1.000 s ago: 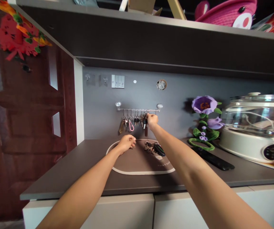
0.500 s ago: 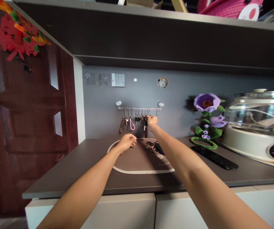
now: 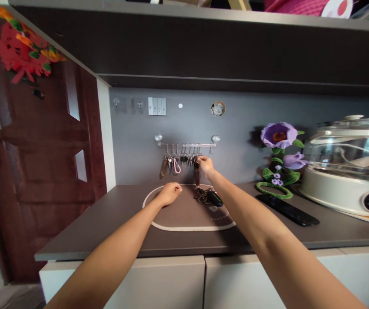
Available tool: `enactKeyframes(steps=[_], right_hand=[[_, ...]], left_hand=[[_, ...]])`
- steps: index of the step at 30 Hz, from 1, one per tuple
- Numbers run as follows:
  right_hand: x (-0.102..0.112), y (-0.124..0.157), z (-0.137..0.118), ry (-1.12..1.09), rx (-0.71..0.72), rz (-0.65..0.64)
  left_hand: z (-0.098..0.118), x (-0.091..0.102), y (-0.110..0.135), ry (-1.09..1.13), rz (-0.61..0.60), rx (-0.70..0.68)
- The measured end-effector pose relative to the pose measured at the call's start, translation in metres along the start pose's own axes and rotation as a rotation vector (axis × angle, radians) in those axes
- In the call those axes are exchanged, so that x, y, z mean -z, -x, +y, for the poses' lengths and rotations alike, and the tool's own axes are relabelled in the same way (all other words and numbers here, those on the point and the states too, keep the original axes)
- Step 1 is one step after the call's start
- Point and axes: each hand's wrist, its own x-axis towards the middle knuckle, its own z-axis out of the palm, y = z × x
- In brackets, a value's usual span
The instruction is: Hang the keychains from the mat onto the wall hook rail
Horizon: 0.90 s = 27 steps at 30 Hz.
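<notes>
A chrome hook rail (image 3: 186,145) on the grey wall carries several bunches of keys (image 3: 175,163). My right hand (image 3: 205,166) reaches up to the rail's right part, fingers pinched on a key bunch with a brown strap (image 3: 197,176) that hangs below the hand. My left hand (image 3: 170,194) rests on the far edge of an oval brown mat (image 3: 184,214), its fingers curled into a loose fist; I cannot see anything in it. Another pile of keys with a black fob (image 3: 209,198) lies on the mat under my right forearm.
A purple knitted flower (image 3: 278,161), a black remote (image 3: 287,210) and a white cooker with a glass lid (image 3: 348,171) stand on the worktop to the right. A dark wooden door (image 3: 39,171) is at the left. A deep shelf (image 3: 204,47) overhangs the worktop.
My right hand has dropped slightly below the rail with the strapped key bunch in its fingers. My left hand stays put on the mat. The camera tilted a little downward.
</notes>
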Motion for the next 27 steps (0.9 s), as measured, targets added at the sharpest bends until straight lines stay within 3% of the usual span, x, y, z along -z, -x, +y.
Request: enactKeyframes(steps=[4, 9, 18, 22, 27], right_hand=[[0.012, 0.009, -0.010, -0.052, -0.150, -0.013], [0.028, 0.026, -0.020, -0.050, -0.177, -0.062], [0.051, 0.072, -0.017, -0.096, -0.117, -0.189], [0.063, 0.083, 0.000, 0.006, -0.049, -0.203], [0.075, 0.081, 0.014, 0.192, 0.058, -0.194]], left_hand=[[0.001, 0.002, 0.003, -0.089, 0.002, -0.070], [0.004, 0.002, 0.002, -0.118, 0.010, -0.065], [0.042, -0.008, -0.018, -0.301, -0.189, 0.085], [0.046, -0.025, -0.032, -0.250, -0.118, 0.158], [0.029, -0.049, -0.041, -0.109, -0.047, 0.234]])
